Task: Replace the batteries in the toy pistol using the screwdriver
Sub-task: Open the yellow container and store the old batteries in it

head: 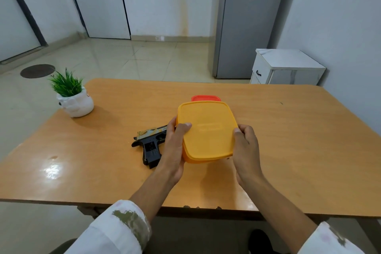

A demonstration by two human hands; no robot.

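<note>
Wooden table [288, 140], seen from above, with the person seated at its near edge.

Toy pistol [150, 144]: flat on its side on the table, left of centre. It has a black frame and a patterned tan slide, and the grip points toward the near edge. Its front end is hidden behind the left hand [175, 146], so I cannot tell if hand and pistol touch.

Yellow box [206, 132]: lid on, contents hidden. It is held between both hands at mid-table, with the lid tilted toward the camera. Whether its base rests on the table is unclear.

Left hand: clasps the box's left side. The thumb lies over the lid edge and the fingers are curled out of sight behind the wall.

Right hand [246, 150]: grips the right side with the thumb tip at the lid rim. The fingers are wrapped round the far side and mostly hidden.

Red lid [205, 98]: only a strip shows just behind the yellow box, and what it covers is hidden.

Potted plant [72, 97]: stands in a white pot at the far left corner of the table.

Both white sleeves are cut off by the bottom edge of the view.

Beyond the table on the right are a grey fridge [247, 22], its top out of view, and a small white cabinet [286, 66].
</note>
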